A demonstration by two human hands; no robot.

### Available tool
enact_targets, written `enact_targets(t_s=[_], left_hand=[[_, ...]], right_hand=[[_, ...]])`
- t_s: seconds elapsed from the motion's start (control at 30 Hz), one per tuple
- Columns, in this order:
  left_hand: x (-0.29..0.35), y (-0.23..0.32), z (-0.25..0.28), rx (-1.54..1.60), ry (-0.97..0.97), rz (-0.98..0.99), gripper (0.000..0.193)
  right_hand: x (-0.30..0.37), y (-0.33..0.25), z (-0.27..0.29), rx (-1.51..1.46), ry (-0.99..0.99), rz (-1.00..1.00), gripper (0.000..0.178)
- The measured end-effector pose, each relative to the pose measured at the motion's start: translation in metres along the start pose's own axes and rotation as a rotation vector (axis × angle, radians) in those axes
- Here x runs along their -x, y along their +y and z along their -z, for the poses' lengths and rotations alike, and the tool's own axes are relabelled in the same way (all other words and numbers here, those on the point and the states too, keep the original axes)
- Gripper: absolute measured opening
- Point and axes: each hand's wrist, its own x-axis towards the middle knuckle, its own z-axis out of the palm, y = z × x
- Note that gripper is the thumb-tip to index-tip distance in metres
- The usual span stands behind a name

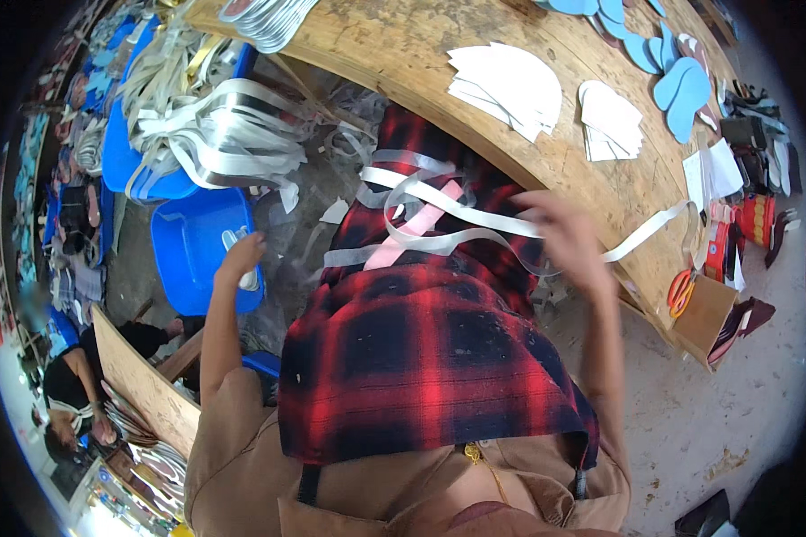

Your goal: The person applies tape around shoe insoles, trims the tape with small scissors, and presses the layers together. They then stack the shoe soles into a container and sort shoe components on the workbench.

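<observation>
My left hand [242, 256] reaches over a blue plastic tub [163, 237] on the left. Its bent fingers close around pale sole-shaped pieces [248, 279], which the hand partly covers. My right hand [560, 231] is raised above the right side of my lap, smeared by motion, so its grip does not show. A white strip [457, 208] runs from my lap to that hand, and more white strip [647, 233] shows beyond it, along the table. Over my lap lies a red and black plaid cloth [439, 358], with a pink strip [414, 231] and curled translucent strips on it.
A wooden table [403, 49] curves across the front, bearing stacked white cut pieces [510, 88] and blue sole shapes [685, 94]. Orange-handled scissors [681, 291] stand by a cardboard box [709, 313] at its right edge. Bundled pale strips [228, 134] hang at left; another person [85, 376] sits beyond.
</observation>
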Motion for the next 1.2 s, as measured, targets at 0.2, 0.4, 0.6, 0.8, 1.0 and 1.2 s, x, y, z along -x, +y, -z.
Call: enact_targets(t_s=[0.2, 0.4, 0.6, 0.8, 1.0, 1.2], left_hand=[[0.021, 0.187, 0.078, 0.358, 0.159, -0.444, 0.037], [0.056, 0.284, 0.1, 0.965, -0.425, -0.614, 0.036], [0.038, 0.114, 0.073, 1.693, 0.672, -0.213, 0.017], [0.051, 0.005, 0.0, 0.209, 0.638, 0.456, 0.025], [0.065, 0.032, 0.042, -0.198, 0.526, 0.418, 0.019], [0.086, 0.189, 0.126, 0.414, 0.293, -0.676, 0.058]], right_hand=[[-0.025, -0.009, -0.089, 0.339, -0.144, 0.401, 0.028], [-0.026, -0.038, -0.066, -0.451, -0.07, -0.047, 0.017], [-0.034, -0.048, -0.046, -0.649, -0.19, -0.099, 0.02], [-0.028, -0.053, -0.041, -0.773, -0.145, -0.211, 0.027], [-0.032, -0.097, -0.065, -0.997, 0.088, -0.214, 0.029], [-0.036, -0.108, -0.055, -1.063, -0.066, 0.09, 0.027]])
